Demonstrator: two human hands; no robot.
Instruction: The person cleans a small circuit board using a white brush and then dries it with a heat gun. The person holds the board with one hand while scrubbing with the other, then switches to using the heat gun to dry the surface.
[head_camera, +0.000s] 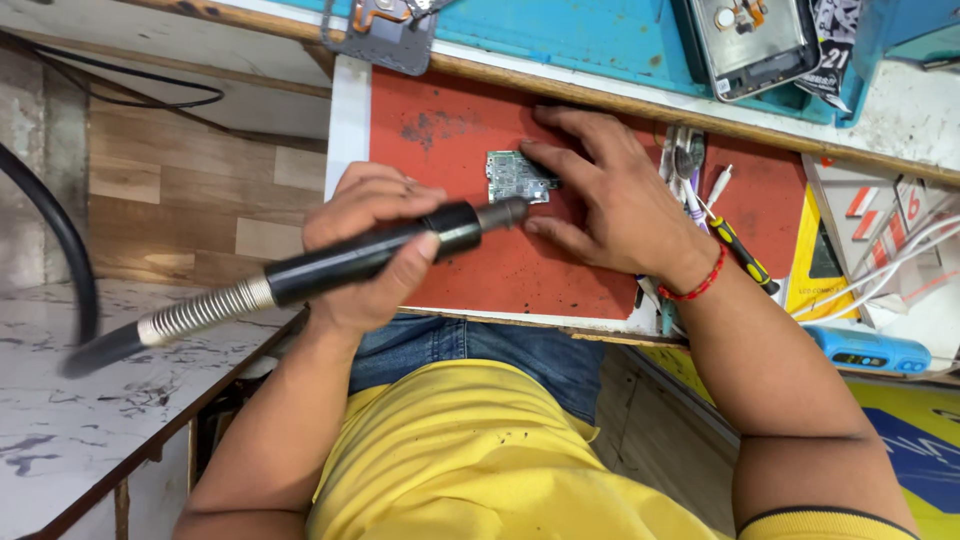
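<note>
Red mat (470, 250) on the bench carries a small circuit board (515, 176) near its far edge. Right hand (610, 200), fingers spread, pins the board flat. Left hand (365, 245) grips a black hot-air wand (370, 255), nozzle at the board's near edge. Work looks mid-way; board not lifted. Screwdriver (742, 255) and tweezers (685, 170) lie at the right edge, clear of the hands.

a yellow flat package (815, 262) with a dark window-like panel lies just past the right edge of the red mat (440, 130). beside it, toward the bench's right edge, sits a white box (880, 225) with red and grey markings — white cables cross it. at the far right corner, a black-and-white printed label (832, 45) stands against the blue tray (590, 40).
</note>
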